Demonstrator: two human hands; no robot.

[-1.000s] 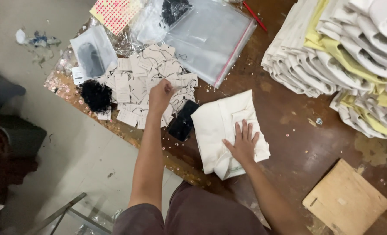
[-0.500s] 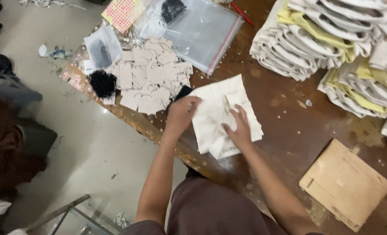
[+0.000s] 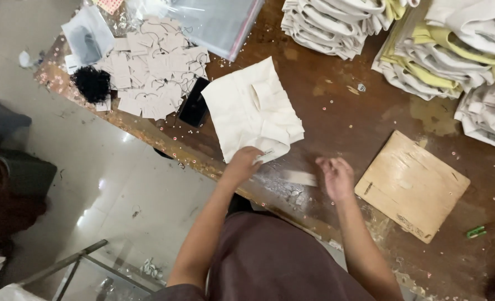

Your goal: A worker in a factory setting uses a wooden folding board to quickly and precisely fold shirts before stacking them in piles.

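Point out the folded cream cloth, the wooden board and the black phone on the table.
folded cream cloth (image 3: 253,108), head view, middle of the top fold.
wooden board (image 3: 411,185), head view, centre of its face.
black phone (image 3: 194,103), head view, middle of its screen.

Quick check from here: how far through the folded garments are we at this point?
Done: nothing on the table can be told as finished. In hand: the left hand touches the near edge of one folded cream garment; the right hand hovers empty beside it. Left, it seems: stacks of folded garments and a spread of paper tags.
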